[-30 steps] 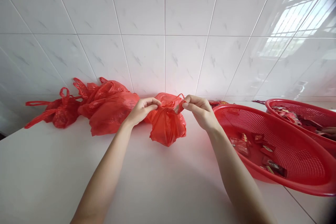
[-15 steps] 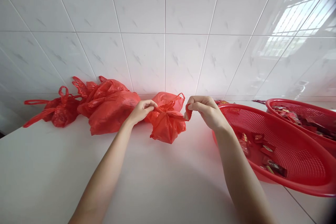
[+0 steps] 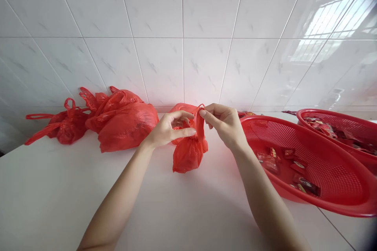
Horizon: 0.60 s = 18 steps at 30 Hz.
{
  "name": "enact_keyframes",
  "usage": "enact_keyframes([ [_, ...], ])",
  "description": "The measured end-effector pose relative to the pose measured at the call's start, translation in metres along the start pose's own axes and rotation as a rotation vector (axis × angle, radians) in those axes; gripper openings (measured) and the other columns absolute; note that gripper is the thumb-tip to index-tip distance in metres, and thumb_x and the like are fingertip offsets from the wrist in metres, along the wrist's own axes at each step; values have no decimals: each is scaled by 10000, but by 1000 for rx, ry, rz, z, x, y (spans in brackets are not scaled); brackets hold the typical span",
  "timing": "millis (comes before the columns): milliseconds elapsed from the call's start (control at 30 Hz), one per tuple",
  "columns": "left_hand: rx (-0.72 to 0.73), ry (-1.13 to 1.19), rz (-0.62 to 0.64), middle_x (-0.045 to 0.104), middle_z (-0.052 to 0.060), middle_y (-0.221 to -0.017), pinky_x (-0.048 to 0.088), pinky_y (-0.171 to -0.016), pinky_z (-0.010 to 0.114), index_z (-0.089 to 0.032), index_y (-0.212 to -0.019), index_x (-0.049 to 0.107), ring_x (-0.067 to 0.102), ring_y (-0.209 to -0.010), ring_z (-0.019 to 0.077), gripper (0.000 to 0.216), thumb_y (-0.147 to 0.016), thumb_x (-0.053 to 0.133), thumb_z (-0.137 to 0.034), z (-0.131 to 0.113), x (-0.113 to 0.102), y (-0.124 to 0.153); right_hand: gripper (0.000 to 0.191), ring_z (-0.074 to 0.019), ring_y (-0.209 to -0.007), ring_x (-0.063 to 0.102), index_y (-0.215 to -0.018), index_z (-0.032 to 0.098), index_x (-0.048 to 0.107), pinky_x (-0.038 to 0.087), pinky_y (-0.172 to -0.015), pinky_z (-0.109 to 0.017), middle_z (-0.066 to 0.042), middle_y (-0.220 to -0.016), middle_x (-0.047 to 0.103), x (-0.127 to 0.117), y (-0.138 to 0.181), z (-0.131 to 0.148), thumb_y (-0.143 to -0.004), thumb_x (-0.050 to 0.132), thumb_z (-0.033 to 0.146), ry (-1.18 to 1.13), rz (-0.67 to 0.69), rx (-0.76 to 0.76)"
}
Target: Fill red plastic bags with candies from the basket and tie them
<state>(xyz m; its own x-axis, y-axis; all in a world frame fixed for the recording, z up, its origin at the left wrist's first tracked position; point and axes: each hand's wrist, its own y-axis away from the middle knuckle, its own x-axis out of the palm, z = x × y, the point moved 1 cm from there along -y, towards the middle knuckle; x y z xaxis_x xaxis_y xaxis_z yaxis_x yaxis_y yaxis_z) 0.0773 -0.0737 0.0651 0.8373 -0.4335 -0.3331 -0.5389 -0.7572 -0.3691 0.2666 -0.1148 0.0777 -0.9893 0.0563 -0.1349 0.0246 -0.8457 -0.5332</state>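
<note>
A small red plastic bag [image 3: 187, 155] stands on the white counter [image 3: 59, 188] against the tiled wall, its neck gathered. My left hand [image 3: 167, 129] curls around the bag's top, thumb and fingers closed on the twisted plastic. My right hand [image 3: 222, 123] pinches one of the bag's handles between thumb and fingers, holding the strip upright just above the knot.
Two more filled red bags lie to the left, a large one [image 3: 123, 121] and a small one [image 3: 66, 127]. A red mesh basket [image 3: 324, 200] with several wrapped candies sits to the right, a second basket [image 3: 338, 125] behind it.
The hands had pulled the two handles apart sideways; now they have come together over the bag's top, the right one lifting a handle upright. The bag looks narrower and taller.
</note>
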Motion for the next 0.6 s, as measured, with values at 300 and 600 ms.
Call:
enact_keyframes([
  [300, 29, -81, 2, 588, 5, -701, 410, -614, 273, -172, -784, 686, 531, -667, 143, 314, -910, 601, -446, -9, 17, 5, 327, -179, -928, 630, -1025, 188, 661, 524, -823, -320, -65, -994, 678, 0, -3, -9, -817, 735, 429, -188, 226, 35],
  [600, 70, 80, -145, 640, 29, -786, 468, -737, 290, -174, -839, 714, 589, -774, 165, 272, -904, 622, -422, -18, 8, 10, 314, -173, -827, 627, -946, 182, 687, 533, -741, -307, -19, -879, 662, 11, -3, -38, -803, 737, 457, -63, 863, 143],
])
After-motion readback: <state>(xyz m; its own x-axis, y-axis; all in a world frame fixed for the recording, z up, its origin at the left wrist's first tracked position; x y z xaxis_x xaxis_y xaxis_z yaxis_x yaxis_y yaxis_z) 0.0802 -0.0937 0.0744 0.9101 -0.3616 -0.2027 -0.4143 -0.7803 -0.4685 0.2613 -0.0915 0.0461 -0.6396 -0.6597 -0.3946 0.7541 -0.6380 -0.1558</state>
